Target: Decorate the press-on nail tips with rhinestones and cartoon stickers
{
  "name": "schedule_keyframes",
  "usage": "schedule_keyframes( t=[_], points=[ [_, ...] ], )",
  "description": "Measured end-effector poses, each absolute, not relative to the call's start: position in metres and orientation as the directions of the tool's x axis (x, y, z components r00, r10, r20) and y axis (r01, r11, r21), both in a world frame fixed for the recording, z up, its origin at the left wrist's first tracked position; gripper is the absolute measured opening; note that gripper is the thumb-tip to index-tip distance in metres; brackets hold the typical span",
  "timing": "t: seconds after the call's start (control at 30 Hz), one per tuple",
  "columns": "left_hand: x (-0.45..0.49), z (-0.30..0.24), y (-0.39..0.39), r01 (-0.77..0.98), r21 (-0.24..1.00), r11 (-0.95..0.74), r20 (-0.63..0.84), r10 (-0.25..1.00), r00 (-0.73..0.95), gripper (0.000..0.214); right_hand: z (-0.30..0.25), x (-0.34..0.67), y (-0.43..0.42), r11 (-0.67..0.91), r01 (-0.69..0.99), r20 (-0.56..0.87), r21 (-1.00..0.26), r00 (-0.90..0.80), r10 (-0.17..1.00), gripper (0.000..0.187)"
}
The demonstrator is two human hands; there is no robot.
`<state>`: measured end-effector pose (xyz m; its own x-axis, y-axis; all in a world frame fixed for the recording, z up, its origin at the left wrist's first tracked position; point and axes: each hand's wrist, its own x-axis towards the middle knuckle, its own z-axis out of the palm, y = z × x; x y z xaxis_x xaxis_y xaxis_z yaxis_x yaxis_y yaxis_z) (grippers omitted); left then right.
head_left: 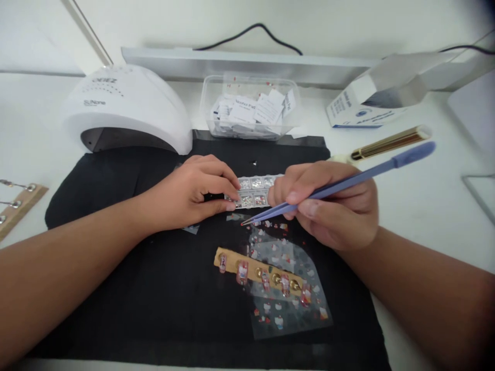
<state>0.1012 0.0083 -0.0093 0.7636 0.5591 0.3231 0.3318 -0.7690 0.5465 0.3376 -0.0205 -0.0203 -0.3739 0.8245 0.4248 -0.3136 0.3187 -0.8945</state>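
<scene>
My right hand (pixel 332 206) grips a pair of blue tweezers (pixel 348 178), whose tips point down and left. A tiny reddish speck shows at the tips; I cannot make out what it is. With thumb and fingers, my left hand (pixel 197 190) holds the left end of a clear compartment case (pixel 253 191) of small rhinestones. Below the tweezers, a wooden strip (pixel 251 265) carries several pink decorated false nails (pixel 242 271). It lies over a clear sticker sheet (pixel 286 322) printed with white cartoon cats. My right hand hides the case's right end.
A black mat (pixel 174 304) covers the middle of the white table. Behind it stand a white nail lamp (pixel 131 103), a clear tub (pixel 251 131) of alcohol pad packets and an open white box (pixel 359 105). A gold-handled tool (pixel 390 142) lies right; another wooden nail stand (pixel 23 208) is far left.
</scene>
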Motion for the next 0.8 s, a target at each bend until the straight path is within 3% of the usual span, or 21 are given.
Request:
schedule_keyframes(
  t=[0.2, 0.37, 0.8],
  points=[
    [0.1002, -0.0107, 0.0073, 0.368, 0.473, -0.801, 0.285, 0.534, 0.796, 0.010, -0.0130, 0.3348, -0.0245, 0.297, -0.326, 0.417, -0.897, -0.403, 0.815, 0.002],
    [0.1006, -0.0082, 0.0057, 0.386, 0.338, -0.858, 0.283, 0.484, 0.828, 0.010, -0.0115, 0.3325, -0.0246, 0.239, -0.374, 0.383, -0.896, -0.378, 0.843, 0.001],
    [0.1035, -0.0047, 0.0059, 0.316, 0.115, -0.942, 0.311, 0.336, 0.889, 0.017, -0.0197, 0.3282, -0.0237, 0.224, -0.396, 0.380, -0.890, -0.376, 0.845, 0.003]
  ],
)
